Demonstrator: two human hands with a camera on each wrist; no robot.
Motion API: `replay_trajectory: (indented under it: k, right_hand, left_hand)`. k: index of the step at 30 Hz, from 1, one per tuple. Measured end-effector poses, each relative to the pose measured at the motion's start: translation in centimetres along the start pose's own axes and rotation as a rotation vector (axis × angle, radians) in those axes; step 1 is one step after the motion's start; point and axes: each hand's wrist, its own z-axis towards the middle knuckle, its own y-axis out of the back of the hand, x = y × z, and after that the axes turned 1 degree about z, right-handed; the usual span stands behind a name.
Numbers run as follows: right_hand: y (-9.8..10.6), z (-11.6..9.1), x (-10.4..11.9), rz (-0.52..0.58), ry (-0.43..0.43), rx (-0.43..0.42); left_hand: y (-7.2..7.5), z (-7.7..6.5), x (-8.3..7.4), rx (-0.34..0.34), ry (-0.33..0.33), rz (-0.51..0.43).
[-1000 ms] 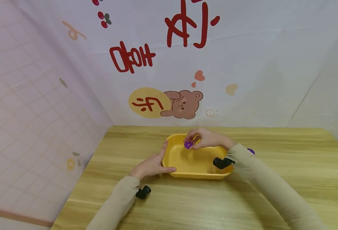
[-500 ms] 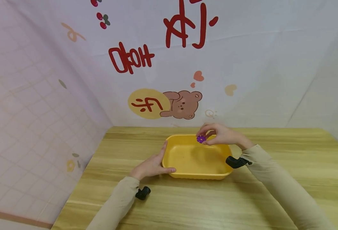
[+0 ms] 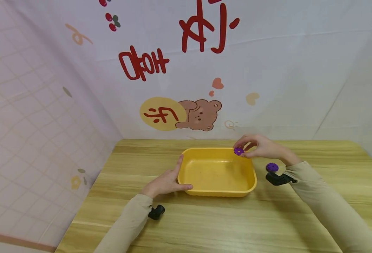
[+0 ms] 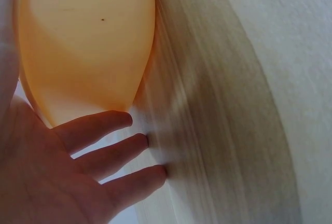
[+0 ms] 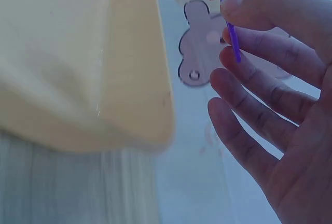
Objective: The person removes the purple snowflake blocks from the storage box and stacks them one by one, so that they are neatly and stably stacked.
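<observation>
A yellow plastic basin (image 3: 217,193) with rounded corners stands on the table. At its left end my left hand (image 3: 165,182) rests against the wall, thumb along the near corner and index finger up the side. In the left wrist view the other fingers (image 4: 111,156) stretch out straight beside the basin. Over the basin's far right corner, my right hand (image 3: 263,147) pinches a purple snowflake disc (image 3: 239,151) between thumb and fingertips. That disc (image 5: 234,40) appears edge-on in the right wrist view, the remaining fingers spread loosely.
Another purple snowflake disc (image 3: 272,167), perhaps stacked, lies right of the basin, near the right wrist's black camera (image 3: 279,178). A second black camera (image 3: 156,212) sits on the left wrist. Behind the wooden table (image 3: 211,225) hangs a printed white cloth (image 3: 284,88).
My right hand has moved right with the pinched disc, from above the basin's middle to its far right corner. The disc on the table came into full view. My left hand stays put.
</observation>
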Motion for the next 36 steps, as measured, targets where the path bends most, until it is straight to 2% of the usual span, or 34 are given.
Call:
replay_trajectory:
  k: [13, 21, 31, 36]
  right_hand:
    - [1.2, -5.7, -2.3, -0.027, -0.018, -0.112]
    - [0.9, -8.6, -4.2, -0.047, -0.057, -0.175]
    - [0.1, -10.8, -6.8, -0.026, -0.036, -0.246]
    - [-0.4, -11.7, -7.6, -0.024, -0.099, -0.288]
  left_hand:
    - [0.1, -0.2, -0.3, 0.004, -0.01, 0.005]
    - [0.0, -0.2, -0.3, 0.005, 0.002, 0.0]
    - [0.1, -0.1, -0.2, 0.004, -0.009, -0.01]
    - [0.1, -0.1, -0.1, 0.006, -0.009, -0.011]
